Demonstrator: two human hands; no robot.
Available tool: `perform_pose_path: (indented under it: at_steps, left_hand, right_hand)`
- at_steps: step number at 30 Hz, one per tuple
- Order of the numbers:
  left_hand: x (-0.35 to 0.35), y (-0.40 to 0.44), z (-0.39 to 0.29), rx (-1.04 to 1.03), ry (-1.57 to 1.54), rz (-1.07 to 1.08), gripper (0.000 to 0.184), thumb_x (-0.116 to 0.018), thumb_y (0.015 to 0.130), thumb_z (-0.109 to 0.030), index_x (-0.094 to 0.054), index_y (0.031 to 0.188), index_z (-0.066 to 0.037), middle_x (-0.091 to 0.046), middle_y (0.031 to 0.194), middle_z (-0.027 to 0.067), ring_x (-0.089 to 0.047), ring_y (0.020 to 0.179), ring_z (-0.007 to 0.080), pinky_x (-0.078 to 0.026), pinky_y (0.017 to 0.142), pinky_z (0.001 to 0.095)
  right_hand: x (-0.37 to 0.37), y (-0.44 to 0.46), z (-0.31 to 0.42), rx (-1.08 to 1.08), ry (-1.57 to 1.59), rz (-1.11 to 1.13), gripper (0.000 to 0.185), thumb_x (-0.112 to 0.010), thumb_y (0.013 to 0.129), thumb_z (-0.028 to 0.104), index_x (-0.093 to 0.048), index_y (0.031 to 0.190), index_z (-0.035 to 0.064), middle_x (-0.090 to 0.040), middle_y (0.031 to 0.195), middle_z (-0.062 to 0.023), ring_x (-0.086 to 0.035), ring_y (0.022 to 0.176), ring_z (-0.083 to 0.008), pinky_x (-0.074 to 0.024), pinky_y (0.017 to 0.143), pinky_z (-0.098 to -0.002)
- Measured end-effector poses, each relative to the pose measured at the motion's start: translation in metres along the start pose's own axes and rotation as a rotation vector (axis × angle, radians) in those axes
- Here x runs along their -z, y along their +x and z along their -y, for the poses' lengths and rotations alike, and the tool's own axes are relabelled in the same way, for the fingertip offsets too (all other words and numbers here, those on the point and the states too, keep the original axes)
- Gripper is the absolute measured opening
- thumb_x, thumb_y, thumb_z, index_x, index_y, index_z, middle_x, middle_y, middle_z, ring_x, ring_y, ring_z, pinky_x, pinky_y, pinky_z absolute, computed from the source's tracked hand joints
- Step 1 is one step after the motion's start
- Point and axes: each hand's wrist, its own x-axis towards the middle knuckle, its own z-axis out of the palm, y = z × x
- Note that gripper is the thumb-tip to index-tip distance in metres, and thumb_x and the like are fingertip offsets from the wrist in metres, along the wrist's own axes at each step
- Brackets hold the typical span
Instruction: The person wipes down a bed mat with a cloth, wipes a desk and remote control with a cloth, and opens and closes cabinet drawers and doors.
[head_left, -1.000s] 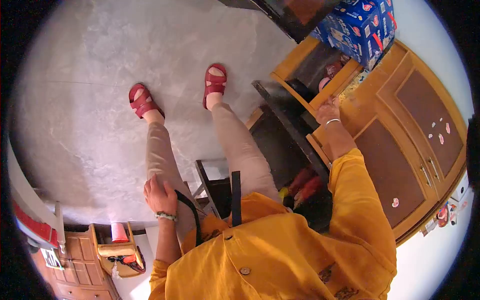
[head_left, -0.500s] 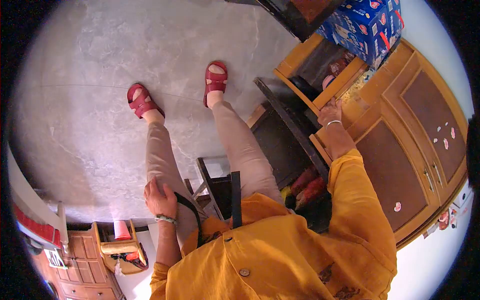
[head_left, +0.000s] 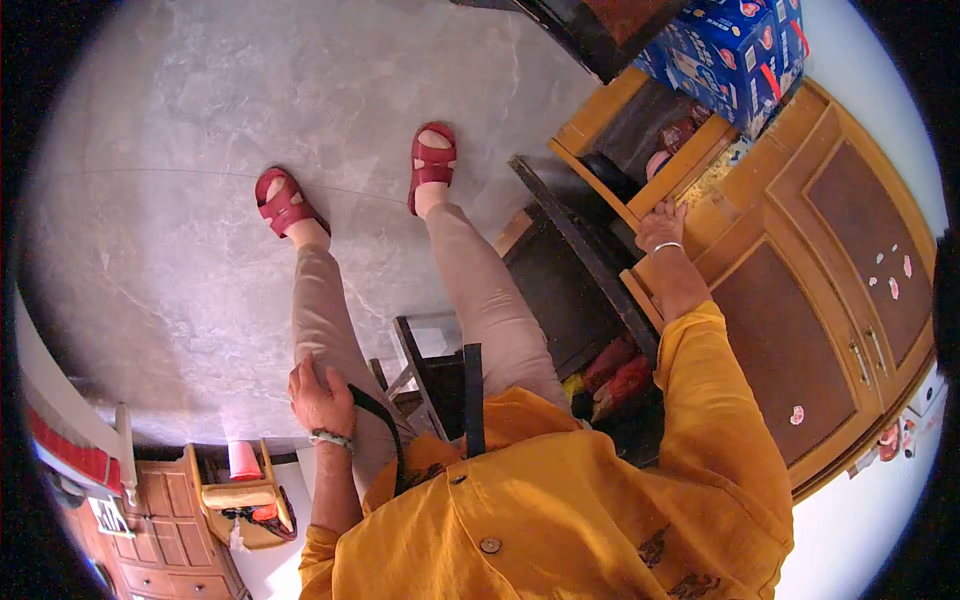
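Note:
My left hand [head_left: 322, 405] rests on my left thigh, fingers loosely spread and holding nothing. Out to the right, my right hand [head_left: 662, 228] is at the near corner of a pulled-out wooden drawer [head_left: 612, 188], its fingers bent over the rim. Part of its grip is hidden from above. Inside the drawer are dark items and a reddish package [head_left: 677, 133]. Beside the drawer's side, a patch of pale yellowish, crumpled-looking material [head_left: 712, 178] shows; its kind is unclear.
A wooden cabinet [head_left: 790, 320] with brown door panels stands on the right. A blue printed carton [head_left: 725, 60] sits at its far end. Dark table framing [head_left: 585, 250] stands between my leg and the drawer. At lower left are a pink cup [head_left: 243, 460] and a shelf.
Almost nothing differs. My right hand stays at the drawer corner with a very slight shift of the fingers, and my left hand remains on my thigh.

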Motion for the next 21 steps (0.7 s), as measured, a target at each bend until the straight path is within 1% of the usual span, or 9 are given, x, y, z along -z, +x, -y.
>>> perform_pose_path:
  at_steps: [2,5,8,9,12,14,16,18,21]
  left_hand:
    - [-0.001,0.0,0.001,0.001,0.005,-0.004,0.046,-0.055,0.081,-0.028,-0.054,0.12,-0.004,-0.055,0.117,0.0161,-0.051,0.11,0.0366,-0.041,0.091,0.0475]
    - [-0.002,0.001,0.003,-0.02,-0.005,-0.011,0.047,-0.055,0.08,-0.028,-0.054,0.12,-0.004,-0.055,0.117,0.0166,-0.051,0.109,0.0372,-0.041,0.091,0.0471]
    - [0.0,0.001,0.001,-0.012,-0.005,-0.002,0.047,-0.055,0.081,-0.028,-0.054,0.121,-0.003,-0.055,0.116,0.017,-0.051,0.108,0.0377,-0.041,0.091,0.047]
    - [-0.001,0.001,0.002,-0.015,-0.005,-0.006,0.046,-0.055,0.081,-0.027,-0.054,0.121,-0.003,-0.055,0.116,0.0171,-0.051,0.108,0.0377,-0.041,0.09,0.047]
    - [-0.003,0.0,0.004,-0.019,0.005,-0.006,0.045,-0.055,0.081,-0.027,-0.054,0.121,-0.003,-0.055,0.116,0.0174,-0.051,0.108,0.0377,-0.041,0.09,0.0472]
    - [-0.001,0.0,0.0,-0.014,0.02,-0.003,0.045,-0.055,0.082,-0.026,-0.054,0.12,-0.003,-0.055,0.116,0.0177,-0.051,0.108,0.0377,-0.042,0.09,0.0472]
    - [-0.002,0.001,0.0,0.001,0.011,0.011,0.044,-0.055,0.082,-0.026,-0.054,0.12,-0.004,-0.055,0.116,0.0177,-0.051,0.108,0.0375,-0.042,0.09,0.0471]
    - [-0.005,0.001,0.001,-0.001,0.005,0.008,0.044,-0.056,0.082,-0.026,-0.054,0.12,-0.004,-0.055,0.116,0.0176,-0.052,0.108,0.0373,-0.042,0.09,0.0471]
    - [-0.007,0.0,0.004,-0.021,-0.009,-0.021,0.044,-0.056,0.082,-0.026,-0.055,0.12,-0.004,-0.056,0.116,0.0176,-0.052,0.108,0.0372,-0.042,0.09,0.0469]
  right_hand:
    - [0.007,0.003,0.003,0.031,0.026,0.032,0.042,-0.052,0.083,0.03,-0.063,0.118,0.0102,-0.047,0.136,-0.0126,-0.03,0.133,-0.0367,-0.0104,0.105,-0.0634]
    - [0.009,0.01,0.016,0.035,0.108,-0.168,0.041,-0.053,0.082,0.027,-0.062,0.118,0.0104,-0.05,0.132,-0.0108,-0.036,0.128,-0.034,-0.0138,0.104,-0.0626]
    - [0.024,0.015,0.029,0.076,0.153,-0.279,0.052,-0.055,0.079,0.023,-0.051,0.129,0.0107,-0.051,0.128,-0.008,-0.037,0.126,-0.0302,-0.0177,0.104,-0.0586]
    - [0.019,0.023,0.035,0.102,0.163,-0.378,0.049,-0.054,0.08,0.021,-0.052,0.127,0.0105,-0.051,0.127,-0.0078,-0.036,0.127,-0.0305,-0.0192,0.103,-0.0604]
    - [0.034,0.017,0.06,0.109,0.213,-0.287,0.044,-0.055,0.08,0.022,-0.056,0.123,0.0105,-0.053,0.124,-0.0104,-0.042,0.122,-0.0294,-0.0303,0.101,-0.0533]
    - [0.023,0.014,0.087,0.286,0.38,-0.177,0.036,-0.051,0.083,0.023,-0.062,0.114,0.0105,-0.059,0.114,-0.0117,-0.05,0.116,-0.0313,-0.0377,0.095,-0.052]
    - [0.018,-0.025,0.118,0.484,0.68,-0.272,0.033,-0.052,0.082,0.022,-0.062,0.11,0.0096,-0.062,0.109,-0.0124,-0.055,0.109,-0.0318,-0.0433,0.091,-0.0486]
    - [0.018,-0.062,0.137,0.702,0.847,-0.208,0.031,-0.054,0.082,0.023,-0.063,0.108,0.0082,-0.061,0.109,-0.0127,-0.053,0.111,-0.0303,-0.0425,0.092,-0.0501]
    - [0.003,-0.067,0.142,0.639,0.701,-0.249,0.029,-0.054,0.082,0.023,-0.064,0.105,0.009,-0.061,0.11,-0.0119,-0.051,0.113,-0.0308,-0.0423,0.092,-0.0498]
